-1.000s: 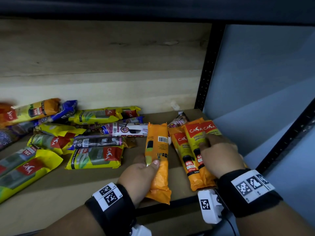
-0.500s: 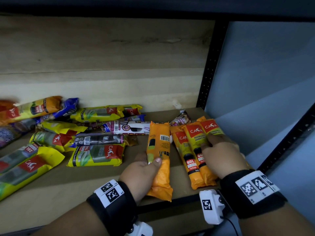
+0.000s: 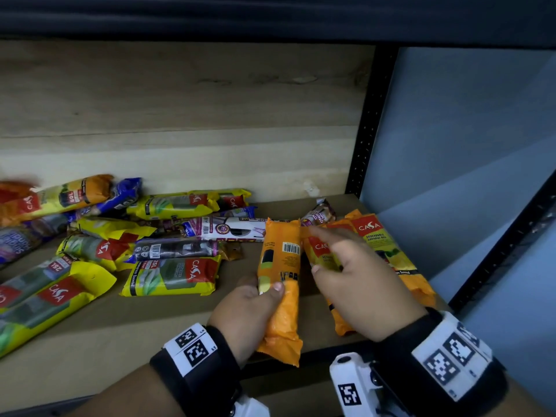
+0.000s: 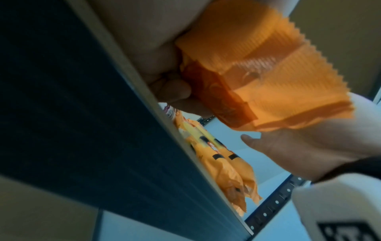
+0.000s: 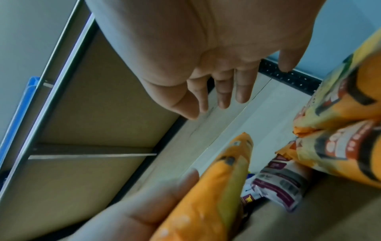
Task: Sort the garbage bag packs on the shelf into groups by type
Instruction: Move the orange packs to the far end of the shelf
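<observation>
My left hand [image 3: 255, 296] grips a plain orange garbage bag pack [image 3: 281, 260] near its middle, barcode side up, its near end past the shelf's front edge. The left wrist view shows that pack's crimped end [image 4: 278, 84] in my curled fingers. My right hand [image 3: 346, 266] hovers with straight, spread fingers over the orange CASA packs [image 3: 380, 245] lying side by side at the shelf's right end, and holds nothing. In the right wrist view its fingers [image 5: 222, 91] hang free above the shelf, with the held pack [image 5: 206, 195] below.
Yellow CASA packs [image 3: 174, 275], a dark pack [image 3: 174, 248], a white and purple pack [image 3: 228, 230] and blue packs [image 3: 126, 197] lie mixed on the wooden shelf [image 3: 135, 323] to the left. A black perforated post [image 3: 367, 127] and a grey wall bound the right end.
My right hand has lifted off the orange CASA packs and come left toward the held pack, fingers now spread. My left hand keeps its grip on the orange pack.
</observation>
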